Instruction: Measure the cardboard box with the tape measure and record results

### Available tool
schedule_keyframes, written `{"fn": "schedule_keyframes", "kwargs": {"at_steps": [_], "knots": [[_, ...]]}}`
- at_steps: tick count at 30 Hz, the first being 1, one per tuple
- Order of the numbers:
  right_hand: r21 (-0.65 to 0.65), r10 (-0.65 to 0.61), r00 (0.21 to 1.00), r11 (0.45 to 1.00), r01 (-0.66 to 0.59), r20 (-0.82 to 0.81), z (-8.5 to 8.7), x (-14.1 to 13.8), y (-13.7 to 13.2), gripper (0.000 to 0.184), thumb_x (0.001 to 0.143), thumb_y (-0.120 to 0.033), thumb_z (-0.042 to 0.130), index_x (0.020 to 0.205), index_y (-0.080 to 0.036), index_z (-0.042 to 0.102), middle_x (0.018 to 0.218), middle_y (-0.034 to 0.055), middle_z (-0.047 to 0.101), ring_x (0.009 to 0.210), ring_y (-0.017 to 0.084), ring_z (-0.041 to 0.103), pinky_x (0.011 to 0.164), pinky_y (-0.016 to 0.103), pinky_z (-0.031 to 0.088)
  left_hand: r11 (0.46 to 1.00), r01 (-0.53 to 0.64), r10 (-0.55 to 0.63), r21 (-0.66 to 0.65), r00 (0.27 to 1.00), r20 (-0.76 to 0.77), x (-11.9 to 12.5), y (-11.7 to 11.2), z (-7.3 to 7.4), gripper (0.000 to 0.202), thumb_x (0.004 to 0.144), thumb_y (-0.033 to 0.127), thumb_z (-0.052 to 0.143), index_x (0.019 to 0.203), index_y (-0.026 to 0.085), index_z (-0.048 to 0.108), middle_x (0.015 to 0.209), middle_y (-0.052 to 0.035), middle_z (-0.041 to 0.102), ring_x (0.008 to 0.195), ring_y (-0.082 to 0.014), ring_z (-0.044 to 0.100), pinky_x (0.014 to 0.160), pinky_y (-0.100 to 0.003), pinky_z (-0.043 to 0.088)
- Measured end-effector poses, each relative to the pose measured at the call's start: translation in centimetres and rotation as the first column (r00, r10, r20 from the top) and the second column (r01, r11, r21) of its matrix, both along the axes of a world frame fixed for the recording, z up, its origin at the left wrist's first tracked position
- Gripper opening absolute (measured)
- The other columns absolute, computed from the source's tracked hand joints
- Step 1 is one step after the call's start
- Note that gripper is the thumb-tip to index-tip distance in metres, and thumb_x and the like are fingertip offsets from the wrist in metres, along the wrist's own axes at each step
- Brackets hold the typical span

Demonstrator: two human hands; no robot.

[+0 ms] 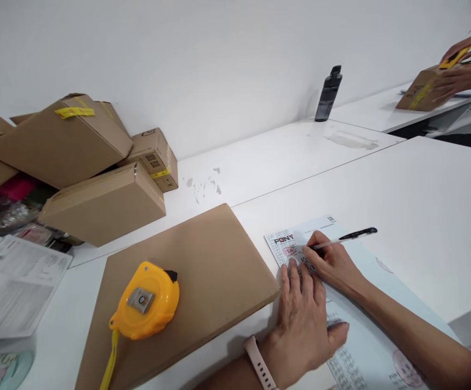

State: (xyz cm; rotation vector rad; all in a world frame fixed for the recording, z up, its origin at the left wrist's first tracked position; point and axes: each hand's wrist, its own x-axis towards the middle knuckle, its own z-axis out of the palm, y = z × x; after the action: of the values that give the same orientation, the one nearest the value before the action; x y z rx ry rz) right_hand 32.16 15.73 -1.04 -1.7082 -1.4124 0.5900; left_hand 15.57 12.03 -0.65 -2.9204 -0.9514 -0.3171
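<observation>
A pen (347,236) with a black end is gripped in my right hand (335,262), its tip side hidden by the fingers near the printed top of a light-blue paper sheet (363,265). My left hand (302,317) lies flat on the same sheet, fingers stretched out just below the pen hand, with a pink band on the wrist. To the left of it is a flat brown cardboard box (215,276). On that box rests a yellow tape measure (148,303), its yellow strap hanging toward the near edge.
Cardboard boxes (105,200) are piled at the left against the wall, with printed papers (20,287) in front. A dark bottle (328,95) stands at the back. At the far right, another person's hands (463,78) hold a small box (420,92) and a yellow tape measure (455,58).
</observation>
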Motion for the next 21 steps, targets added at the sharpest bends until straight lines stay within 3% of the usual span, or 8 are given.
{"fn": "schedule_keyframes", "kwargs": {"at_steps": [21], "knots": [[-0.045, 0.008, 0.999, 0.999, -0.01, -0.037, -0.48, -0.02, 0.2, 0.023, 0.089, -0.037, 0.056, 0.071, -0.026, 0.048, 0.052, -0.0063, 0.05, 0.048, 0.013, 0.043, 0.049, 0.029, 0.033, 1.0, -0.01, 0.01, 0.015, 1.0, -0.015, 0.03, -0.13, -0.16, 0.081, 0.101, 0.063, 0.03, 0.148, -0.003, 0.042, 0.152, -0.0256, 0.05, 0.148, -0.0418, 0.035, 0.121, -0.054, 0.033]]}}
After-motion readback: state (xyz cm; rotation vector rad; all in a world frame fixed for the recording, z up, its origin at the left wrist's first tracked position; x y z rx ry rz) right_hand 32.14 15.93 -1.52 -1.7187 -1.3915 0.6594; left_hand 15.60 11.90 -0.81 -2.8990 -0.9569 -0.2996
